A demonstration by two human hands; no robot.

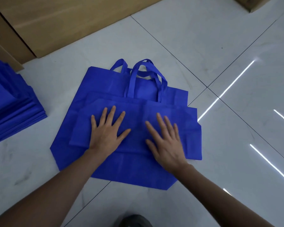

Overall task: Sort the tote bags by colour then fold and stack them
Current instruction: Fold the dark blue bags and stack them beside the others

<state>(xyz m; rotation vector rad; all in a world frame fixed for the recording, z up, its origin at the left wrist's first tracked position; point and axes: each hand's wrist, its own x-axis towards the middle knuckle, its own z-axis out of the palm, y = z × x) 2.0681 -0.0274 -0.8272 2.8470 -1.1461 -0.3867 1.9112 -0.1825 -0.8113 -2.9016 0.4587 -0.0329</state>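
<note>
- Tote bags (115,89) in blue lie overlapped on the pale tiled floor (203,46), straight ahead of the person; I count at least 2 layers, a larger one spread underneath and a smaller or part-folded one (138,112) lying across it, offset to the right.
- Left hand (107,131) rests flat on the upper layer, fingers spread, palm down, pinching nothing.
- Right hand (166,141) is also flat and splayed, pressing the same layer just beside the left hand; it is slightly blurred, so whether it is sliding or at rest cannot be told.
- Handles (146,76) stand up in loose loops at the far edge, 2 sets showing. If a fold is made over them as they are, they would likely bunch inside and leave a lump.
- Because the layers are skewed, a fold taken now could catch both at once and come out crooked.
- Thin fabric on glossy tile looks slippery; a sideways push might drag the lower bag along rather than smooth the top one.
- Stack of folded blue bags (8,108) sits at the left edge, well apart from the hands. Its layers already lean; a lumpy addition could tip it.
- Every bag in view is blue, so sorting looks settled here.
</note>
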